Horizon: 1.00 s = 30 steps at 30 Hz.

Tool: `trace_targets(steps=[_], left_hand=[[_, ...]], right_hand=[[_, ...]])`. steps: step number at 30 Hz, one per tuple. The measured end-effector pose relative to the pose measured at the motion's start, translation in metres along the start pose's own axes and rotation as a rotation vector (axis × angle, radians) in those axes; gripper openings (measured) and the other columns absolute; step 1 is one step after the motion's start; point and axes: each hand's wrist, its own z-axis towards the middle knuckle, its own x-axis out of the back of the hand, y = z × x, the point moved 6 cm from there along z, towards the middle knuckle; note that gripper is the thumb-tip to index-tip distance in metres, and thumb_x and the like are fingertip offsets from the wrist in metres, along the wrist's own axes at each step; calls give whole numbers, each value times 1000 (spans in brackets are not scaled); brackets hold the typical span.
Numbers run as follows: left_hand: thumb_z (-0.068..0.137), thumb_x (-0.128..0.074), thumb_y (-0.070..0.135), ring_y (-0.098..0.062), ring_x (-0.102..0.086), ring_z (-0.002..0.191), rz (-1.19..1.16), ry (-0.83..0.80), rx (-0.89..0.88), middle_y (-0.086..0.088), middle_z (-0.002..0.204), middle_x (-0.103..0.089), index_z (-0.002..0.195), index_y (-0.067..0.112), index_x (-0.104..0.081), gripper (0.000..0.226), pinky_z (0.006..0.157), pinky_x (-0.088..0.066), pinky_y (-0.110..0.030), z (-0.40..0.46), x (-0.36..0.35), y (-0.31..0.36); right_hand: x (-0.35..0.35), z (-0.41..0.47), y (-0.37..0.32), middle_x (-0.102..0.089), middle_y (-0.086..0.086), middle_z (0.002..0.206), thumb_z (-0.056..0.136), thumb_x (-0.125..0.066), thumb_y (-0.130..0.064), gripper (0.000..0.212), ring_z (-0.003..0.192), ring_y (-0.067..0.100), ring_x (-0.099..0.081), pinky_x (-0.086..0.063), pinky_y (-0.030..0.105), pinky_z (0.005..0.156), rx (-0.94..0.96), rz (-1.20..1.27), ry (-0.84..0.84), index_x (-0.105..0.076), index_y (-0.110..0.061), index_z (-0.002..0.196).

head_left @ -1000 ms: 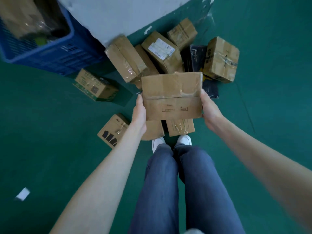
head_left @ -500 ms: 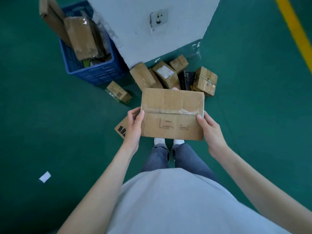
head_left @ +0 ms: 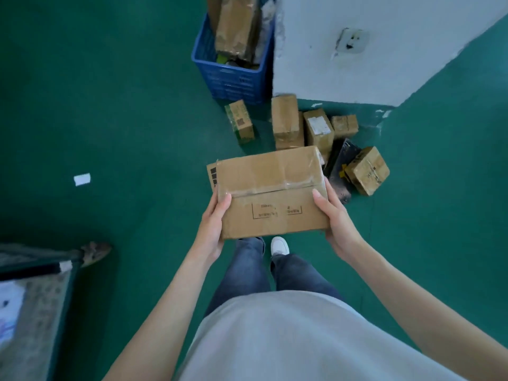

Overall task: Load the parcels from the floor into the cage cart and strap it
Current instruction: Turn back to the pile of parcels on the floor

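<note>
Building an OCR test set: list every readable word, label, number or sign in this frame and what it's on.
None can be read.
Held box, gripped by the left hand and right hand: printed frame with characters, blurred.
Its left side: black bars, no letters.
Green-edged box: square code, too small.
Upright box: white shipping label, too small.
Taped box: dark marks, blurred.

Taped cardboard parcel held flat above the green floor, left hand gripping its left end, right hand its right end, thumbs on top. Beyond it, a heap of small parcels by a white pillar. Blue crate beside the pillar, packages inside. Cage cart corner at lower left.
</note>
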Motion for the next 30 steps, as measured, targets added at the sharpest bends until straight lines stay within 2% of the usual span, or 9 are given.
trace_targets(steps=[4,8,11,16,20,22,26,28,30], left_hand=[[97,-52,41,-9,-64,106,-117,121,-31,5,129,-65,141,34,-49,45,70,-53,-22,-38,34,-20],[94,-54,43,-6,-66,102,-256,242,-58,4,128,-66,140,27,-51,49,69,-53,-18,-82,74,-54],[100,-46,44,-8,-63,107,-358,323,-44,2,131,-64,141,28,-49,44,77,-52,-24,-116,109,-85],[101,-41,50,-11,-59,120,-496,485,-86,8,132,-63,141,38,-47,42,99,-48,-36,-174,171,-135],[103,-40,42,-9,-58,122,-588,652,-195,10,133,-62,143,34,-46,41,97,-50,-28,-229,233,-166],[103,-42,39,-9,-57,124,-653,740,-229,9,136,-60,145,30,-45,43,96,-51,-25,-257,269,-189],[101,-49,40,-6,-53,128,-787,939,-278,12,140,-56,148,31,-42,48,109,-42,-34,-312,337,-231],[100,-54,34,2,-56,121,-885,1073,-306,16,135,-59,145,28,-47,46,108,-43,-30,-337,361,-243],[99,-56,27,6,-59,115,-948,1228,-337,18,127,-63,142,23,-52,43,108,-43,-28,-363,385,-252]], right_hand=[[-30,-12,9,-64,-6,131,87,-61,-42,55,118,15,-59,-45,36,98,-44,-69,-188,-46,-45,140],[-71,-24,22,-68,-6,123,84,-65,-39,56,109,11,-62,-46,30,88,-81,-143,-281,-51,-41,138],[-114,-36,41,-69,-6,123,84,-62,-37,57,107,10,-64,-47,27,85,-112,-223,-389,-50,-38,140],[-192,-68,83,-65,-7,130,85,-60,-39,68,118,12,-60,-46,26,93,-150,-364,-543,-38,-39,149],[-264,-103,126,-65,-8,130,85,-67,-45,73,122,14,-60,-43,41,109,-181,-447,-663,-35,-38,150],[-303,-125,150,-64,-11,131,87,-68,-46,72,124,11,-59,-39,42,113,-154,-504,-707,-35,-36,151],[-386,-172,193,-65,-10,131,97,-58,-24,52,123,8,-59,-41,37,112,-43,-587,-774,-44,-25,148],[-421,-192,207,-68,-5,127,95,-62,-14,47,120,12,-61,-45,36,108,6,-575,-758,-53,-17,142],[-457,-212,223,-72,-6,119,92,-65,-7,40,114,11,-65,-50,29,100,42,-575,-767,-62,-18,131]])
